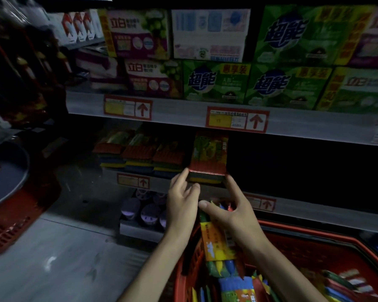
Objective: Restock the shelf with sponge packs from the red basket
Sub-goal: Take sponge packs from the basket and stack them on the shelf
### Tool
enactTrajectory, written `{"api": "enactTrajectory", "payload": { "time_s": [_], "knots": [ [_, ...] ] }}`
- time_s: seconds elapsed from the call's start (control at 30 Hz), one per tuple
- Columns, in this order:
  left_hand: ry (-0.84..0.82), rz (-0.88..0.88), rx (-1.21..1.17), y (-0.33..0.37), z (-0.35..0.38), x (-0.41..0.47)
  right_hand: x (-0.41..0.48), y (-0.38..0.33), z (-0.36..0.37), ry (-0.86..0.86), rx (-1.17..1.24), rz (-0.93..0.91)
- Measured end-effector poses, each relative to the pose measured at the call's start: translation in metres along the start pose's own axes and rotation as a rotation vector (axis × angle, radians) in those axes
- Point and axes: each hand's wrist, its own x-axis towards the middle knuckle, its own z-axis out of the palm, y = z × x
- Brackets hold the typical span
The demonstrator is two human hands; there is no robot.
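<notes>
Left hand [182, 198] and right hand [235, 211], fingers extended, press the pack [208, 156] at its lower corners from 9 and 3 o'clock, likely squaring it on the shelf [314, 211] against stacks [140, 154] at 9 o'clock. The basket [314, 234] at 6 o'clock holds more.

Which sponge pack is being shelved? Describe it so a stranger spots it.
Find the shelf under the green detergent boxes, where a row of sponge packs lies at left. The sponge pack sits at that row's right end, beside dark space. Unlike its neighbours, it has the left hand and right hand touching its front corners.
</notes>
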Motion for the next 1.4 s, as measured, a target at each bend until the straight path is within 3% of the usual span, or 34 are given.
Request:
{"api": "enactTrajectory", "payload": {
  "time_s": [0.7,1.4],
  "knots": [
    [-0.026,-0.097,0.373,0.005,-0.008,0.02,0.022,-0.003,0.001,-0.078,0.064,0.072],
    [-0.054,-0.163,0.288,0.009,-0.018,0.024,0.016,-0.014,-0.002,-0.069,-0.065,0.01]
  ]
}}
